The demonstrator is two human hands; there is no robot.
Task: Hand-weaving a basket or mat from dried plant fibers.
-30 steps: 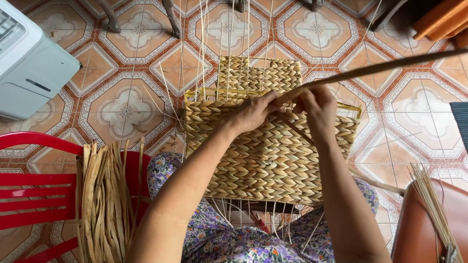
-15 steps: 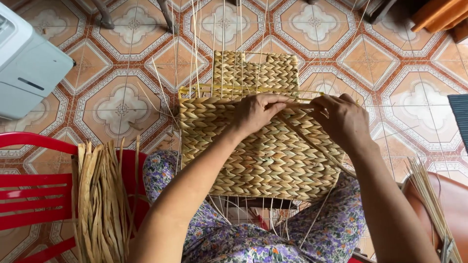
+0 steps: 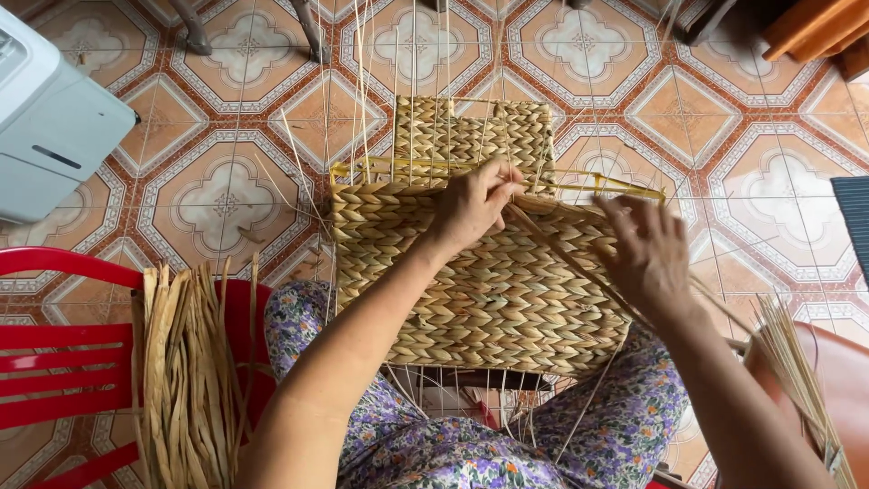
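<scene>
Hands work at the top edge of a half-woven basket (image 3: 489, 290) that rests on the person's lap, its woven side facing up and its thin upright stakes (image 3: 412, 81) sticking out past the rim toward the tiled floor (image 3: 226, 195). Left hand (image 3: 475, 204) lies on the basket's upper edge, fingers curled in and pinched on a flat straw strand (image 3: 566, 263) right at the yellow wire frame (image 3: 507, 172) that runs along the rim. That strand slants down and to the right across the weave. Right hand (image 3: 647, 254) sits over the basket's right side near the same rim, blurred; its fingers look loosely bent around the strand, though how tight the grip is cannot be told. Lap is covered by flowered purple cloth (image 3: 425, 444). To the left, a bundle of dried straw (image 3: 186, 362) lies across a red plastic chair (image 3: 63, 362). A second sheaf of thin reeds (image 3: 801, 371) lies at the right on a brown seat (image 3: 846, 380). A white appliance (image 3: 50, 118) stands on the floor at the upper left
</scene>
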